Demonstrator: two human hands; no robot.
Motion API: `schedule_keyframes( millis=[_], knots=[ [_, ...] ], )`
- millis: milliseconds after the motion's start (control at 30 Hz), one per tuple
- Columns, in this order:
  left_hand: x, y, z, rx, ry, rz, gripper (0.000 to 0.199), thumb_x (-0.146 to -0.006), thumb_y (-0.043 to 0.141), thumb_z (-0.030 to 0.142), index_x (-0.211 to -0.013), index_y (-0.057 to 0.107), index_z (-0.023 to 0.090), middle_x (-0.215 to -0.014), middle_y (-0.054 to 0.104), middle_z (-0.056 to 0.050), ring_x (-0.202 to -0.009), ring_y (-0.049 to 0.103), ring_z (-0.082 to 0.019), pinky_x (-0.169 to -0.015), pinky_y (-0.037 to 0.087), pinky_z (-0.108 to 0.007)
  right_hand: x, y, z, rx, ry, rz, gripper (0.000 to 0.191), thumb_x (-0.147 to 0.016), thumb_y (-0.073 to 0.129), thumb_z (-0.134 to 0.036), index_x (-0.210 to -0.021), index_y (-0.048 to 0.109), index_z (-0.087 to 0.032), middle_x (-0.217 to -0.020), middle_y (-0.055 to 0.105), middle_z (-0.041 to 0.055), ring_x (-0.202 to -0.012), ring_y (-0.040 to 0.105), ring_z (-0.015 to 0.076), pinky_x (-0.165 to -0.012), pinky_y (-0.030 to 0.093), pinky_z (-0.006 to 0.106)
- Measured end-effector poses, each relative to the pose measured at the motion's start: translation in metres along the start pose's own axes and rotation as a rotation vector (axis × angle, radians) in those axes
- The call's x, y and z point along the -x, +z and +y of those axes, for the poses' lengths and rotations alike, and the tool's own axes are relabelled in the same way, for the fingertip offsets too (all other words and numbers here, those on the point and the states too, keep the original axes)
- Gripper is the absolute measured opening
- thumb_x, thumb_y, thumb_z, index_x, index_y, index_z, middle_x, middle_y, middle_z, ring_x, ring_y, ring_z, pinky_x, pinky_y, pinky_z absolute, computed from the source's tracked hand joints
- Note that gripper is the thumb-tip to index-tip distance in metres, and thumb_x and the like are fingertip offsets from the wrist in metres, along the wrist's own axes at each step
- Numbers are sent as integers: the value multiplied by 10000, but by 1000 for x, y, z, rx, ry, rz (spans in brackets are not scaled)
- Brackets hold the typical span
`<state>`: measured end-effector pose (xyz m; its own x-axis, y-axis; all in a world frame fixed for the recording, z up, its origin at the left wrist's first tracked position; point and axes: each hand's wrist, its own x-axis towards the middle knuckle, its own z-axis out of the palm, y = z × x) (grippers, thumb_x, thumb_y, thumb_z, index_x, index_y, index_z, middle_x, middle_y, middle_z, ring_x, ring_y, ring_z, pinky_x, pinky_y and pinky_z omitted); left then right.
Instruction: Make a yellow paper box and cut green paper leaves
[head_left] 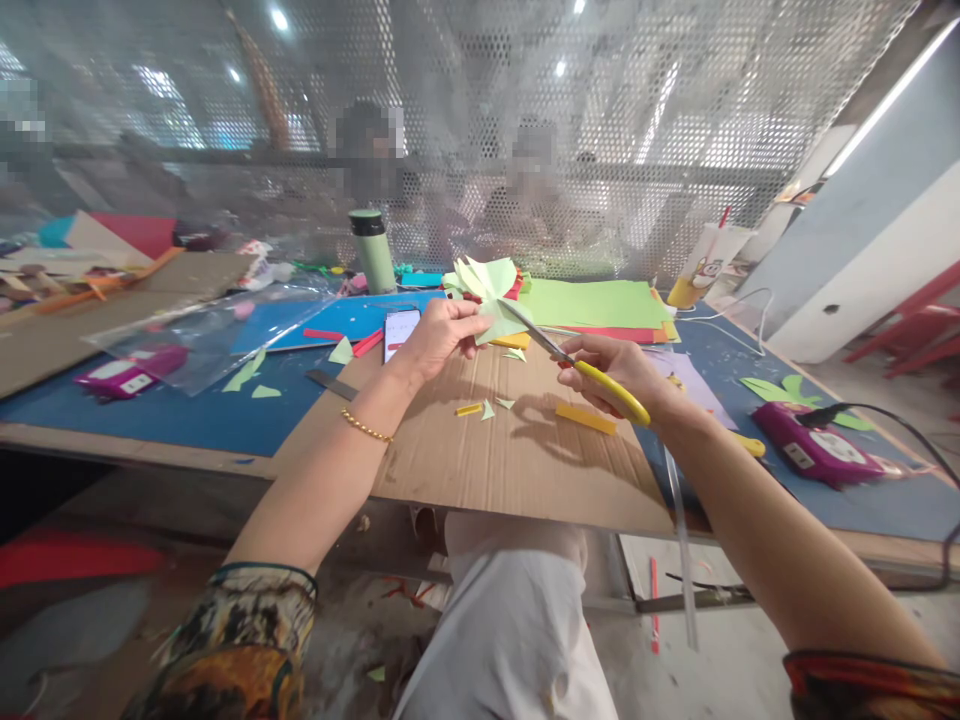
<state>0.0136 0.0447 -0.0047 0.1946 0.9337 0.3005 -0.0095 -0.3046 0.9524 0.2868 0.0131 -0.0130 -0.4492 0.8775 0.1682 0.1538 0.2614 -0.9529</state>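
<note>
My left hand [448,332] pinches a folded piece of pale green paper [487,283], whose layers fan out above the fingers. In my right hand [611,372] is a pair of scissors with yellow handles [615,392]. The scissors' metal blades point up and left and meet the paper's right edge; whether they are cutting cannot be made out. Beneath both hands lies a brown cardboard sheet [480,470] with small green scraps [488,409] and a yellow strip [585,418] on it.
A green flask [371,250] stands behind a phone [400,330]. Light green sheets [592,303] are stacked at the back. Purple power strips [817,445] [131,372] lie at both sides. A drink cup [709,262] stands back right. A perforated metal screen [450,100] rises behind the table.
</note>
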Motion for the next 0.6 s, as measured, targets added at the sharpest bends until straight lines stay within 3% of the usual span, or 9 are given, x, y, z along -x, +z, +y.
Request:
schedule_keyframes(
  millis=[600],
  knots=[
    [2,3,4,19,-14,19,336,-737,943,302,-554,702,155,-549,644,-23,-457,552,-72,-408,414,-182,-1,-2,2,33,-21,10,524,-689,1029,-509,-964,714,-194,-506,528,-116,-341,406,57,-329,260,216]
  ],
)
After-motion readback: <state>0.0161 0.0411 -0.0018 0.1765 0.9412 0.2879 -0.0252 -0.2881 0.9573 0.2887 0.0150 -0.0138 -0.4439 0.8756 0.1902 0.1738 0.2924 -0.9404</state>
